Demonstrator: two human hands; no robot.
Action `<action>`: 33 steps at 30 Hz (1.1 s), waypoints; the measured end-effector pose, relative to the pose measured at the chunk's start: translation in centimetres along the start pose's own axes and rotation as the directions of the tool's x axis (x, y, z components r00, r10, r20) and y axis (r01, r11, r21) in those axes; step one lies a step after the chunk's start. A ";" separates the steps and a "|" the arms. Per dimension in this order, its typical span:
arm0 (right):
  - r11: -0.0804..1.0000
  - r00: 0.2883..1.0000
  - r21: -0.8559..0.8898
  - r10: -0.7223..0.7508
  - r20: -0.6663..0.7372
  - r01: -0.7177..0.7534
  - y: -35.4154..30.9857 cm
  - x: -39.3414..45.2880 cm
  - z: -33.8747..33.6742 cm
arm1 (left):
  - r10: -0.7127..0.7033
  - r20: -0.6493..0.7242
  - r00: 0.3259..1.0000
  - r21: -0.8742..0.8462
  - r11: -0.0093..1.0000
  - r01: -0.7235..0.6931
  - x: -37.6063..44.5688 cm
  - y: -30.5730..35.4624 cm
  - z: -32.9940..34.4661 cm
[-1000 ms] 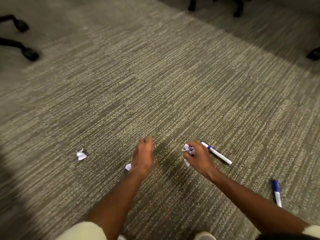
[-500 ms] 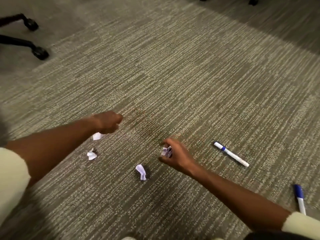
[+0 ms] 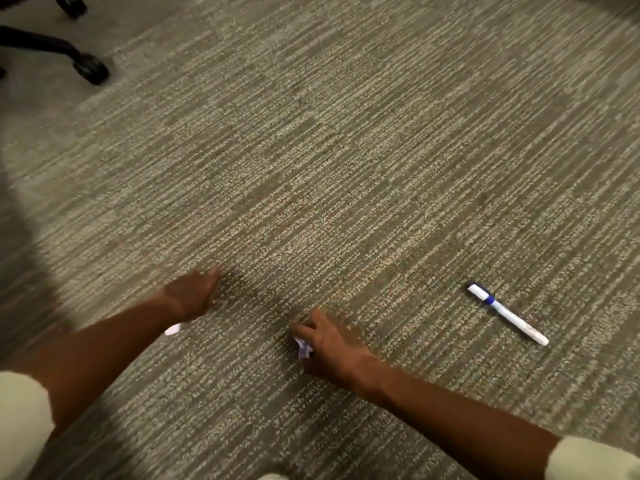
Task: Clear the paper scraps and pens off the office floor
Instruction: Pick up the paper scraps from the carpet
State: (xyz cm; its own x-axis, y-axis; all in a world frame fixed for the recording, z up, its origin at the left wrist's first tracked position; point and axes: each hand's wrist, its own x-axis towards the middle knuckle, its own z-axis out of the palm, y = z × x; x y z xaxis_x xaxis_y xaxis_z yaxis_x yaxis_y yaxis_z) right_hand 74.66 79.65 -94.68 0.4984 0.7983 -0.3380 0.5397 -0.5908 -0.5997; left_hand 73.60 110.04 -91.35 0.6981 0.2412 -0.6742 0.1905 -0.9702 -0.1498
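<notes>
Two hands, left (image 3: 192, 294) at seven o'clock, right (image 3: 327, 344) at six, two paper scraps (image 3: 304, 348) (image 3: 173, 329), one pen (image 3: 507, 314) at four o'clock, two chair casters (image 3: 90, 68) (image 3: 71, 2) at ten o'clock

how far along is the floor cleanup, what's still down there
Nothing looks finished. In hand: the right hand has its grip on crumpled paper scraps. The left hand is blurred, low over the carpet. Left: a white scrap by the left wrist and a blue-banded marker to the right.
</notes>
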 end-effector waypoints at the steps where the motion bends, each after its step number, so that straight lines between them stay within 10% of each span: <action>1: 1.000 1.000 0.002 0.001 0.003 -0.001 -0.1 0.1 0.2 | 0.008 -0.003 1.000 0.006 1.000 -0.008 0.0 -0.1 0.3; 13: 0.792 0.931 0.502 0.354 0.085 -0.347 -1.0 -4.1 -9.0 | 0.204 -0.104 0.973 -0.414 0.881 -0.229 -5.0 6.9 -4.9; 22: 0.034 0.795 0.946 0.552 0.252 -0.323 -6.1 -14.1 -19.8 | 0.245 -0.153 0.957 -0.780 0.565 -0.269 -18.6 15.6 -17.2; 33: -0.412 0.697 0.911 0.651 0.300 -0.007 -19.8 -27.9 -33.5 | 0.097 -0.051 0.994 -0.965 0.250 -0.074 -36.6 19.2 -31.3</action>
State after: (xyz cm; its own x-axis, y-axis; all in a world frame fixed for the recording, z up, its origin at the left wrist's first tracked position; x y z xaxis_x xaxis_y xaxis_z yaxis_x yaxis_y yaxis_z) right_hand 72.78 65.14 -49.06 0.4950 0.2071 -0.8438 -0.8443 0.3440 -0.4109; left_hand 73.31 83.29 -46.93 0.7477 0.1466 -0.6477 0.6622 -0.2377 0.7106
